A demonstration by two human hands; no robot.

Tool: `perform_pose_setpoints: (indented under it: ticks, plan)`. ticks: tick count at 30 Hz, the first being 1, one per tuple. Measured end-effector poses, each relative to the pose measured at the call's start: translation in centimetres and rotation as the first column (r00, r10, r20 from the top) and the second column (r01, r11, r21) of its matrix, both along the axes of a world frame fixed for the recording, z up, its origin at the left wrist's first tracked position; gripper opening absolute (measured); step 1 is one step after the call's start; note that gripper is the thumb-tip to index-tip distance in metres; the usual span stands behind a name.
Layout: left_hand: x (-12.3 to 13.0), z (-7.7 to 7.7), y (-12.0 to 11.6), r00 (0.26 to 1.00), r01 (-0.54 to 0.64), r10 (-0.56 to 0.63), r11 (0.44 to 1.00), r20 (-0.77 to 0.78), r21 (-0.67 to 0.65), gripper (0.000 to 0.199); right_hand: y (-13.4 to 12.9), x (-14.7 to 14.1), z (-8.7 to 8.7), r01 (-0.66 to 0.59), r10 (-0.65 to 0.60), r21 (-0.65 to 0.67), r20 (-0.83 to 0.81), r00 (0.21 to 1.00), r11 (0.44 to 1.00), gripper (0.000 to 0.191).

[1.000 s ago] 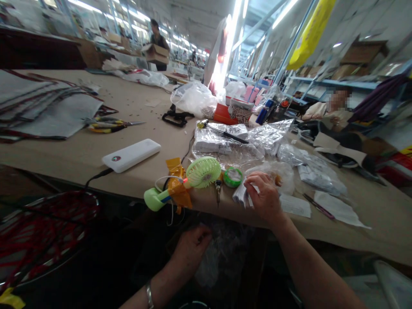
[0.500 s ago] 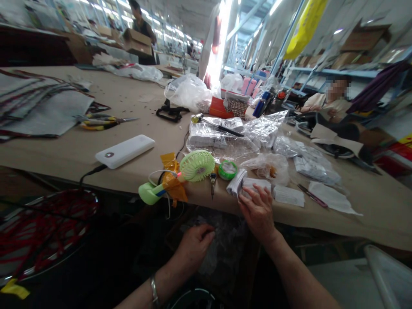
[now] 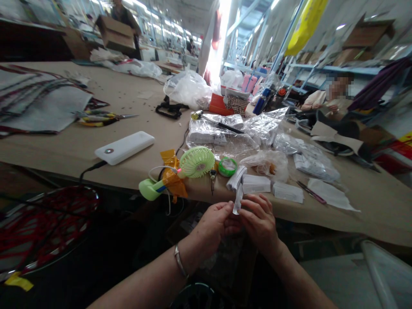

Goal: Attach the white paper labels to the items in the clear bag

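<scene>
A thin white label (image 3: 237, 202) stands bent between my two hands, just in front of the table edge. My left hand (image 3: 214, 223), with a metal bangle at its wrist, is closed, thumb and forefinger pinched at the label's lower left side. On the other side, my right hand (image 3: 260, 221) has its thumb and fingers closed on the label's right edge. Behind them lie a fanned stack of white labels (image 3: 236, 178), a second stack (image 3: 256, 183) and a third (image 3: 288, 192). Print on the labels is too small to read.
A green fan (image 3: 197, 162) is taped at the table edge, beside a soldering-iron-like tool (image 3: 213, 182) and a green round tub (image 3: 227, 166). Tweezers (image 3: 311, 192) lie right, a white power bank (image 3: 125, 148) left. Plastic bags and a hammer (image 3: 217, 122) lie behind. Two people are beyond.
My right hand has drawn back from the label stacks with one label. My left hand has risen to meet it and pinches the label. The person with the box has moved left.
</scene>
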State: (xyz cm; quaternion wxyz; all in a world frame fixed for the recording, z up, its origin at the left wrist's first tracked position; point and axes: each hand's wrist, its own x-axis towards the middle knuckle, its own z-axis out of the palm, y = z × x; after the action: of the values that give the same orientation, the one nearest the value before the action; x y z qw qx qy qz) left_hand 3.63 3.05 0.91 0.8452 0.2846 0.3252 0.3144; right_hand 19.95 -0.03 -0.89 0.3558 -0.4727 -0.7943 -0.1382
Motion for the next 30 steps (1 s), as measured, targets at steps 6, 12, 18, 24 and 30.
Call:
perform_pose_setpoints:
  ticks: [6, 12, 18, 24, 30]
  plan:
    - [1.1, 0.2, 0.4, 0.995, -0.060, 0.061, 0.998, 0.080, -0.024, 0.026, -0.1, 0.0, 0.4, -0.081, 0.081, -0.006, -0.003, 0.997, 0.997, 0.013]
    - [1.5, -0.2, 0.6, 0.992, -0.125, 0.126, 0.991, 0.015, -0.040, 0.019, -1.8, -0.7, 0.5, -0.145, 0.146, -0.091, -0.002, 0.989, 0.985, 0.015]
    - [1.4, -0.8, 0.4, 0.989, -0.073, 0.071, 0.997, -0.133, -0.013, 0.018, 0.5, 1.8, 0.3, 0.163, -0.166, -0.111, -0.015, 0.986, 0.980, 0.031]
    - [0.9, -1.3, -0.2, 0.980, -0.041, 0.042, 0.999, -0.197, 0.012, 0.018, 2.0, 3.2, -1.0, 0.329, -0.313, -0.111, 0.142, 0.939, 0.938, 0.023]
    - [0.6, -1.4, -0.3, 0.970, -0.036, 0.027, 0.999, -0.242, -0.035, 0.017, 1.7, 3.6, -0.8, 0.237, -0.246, -0.090, -0.106, 0.963, 0.967, 0.011]
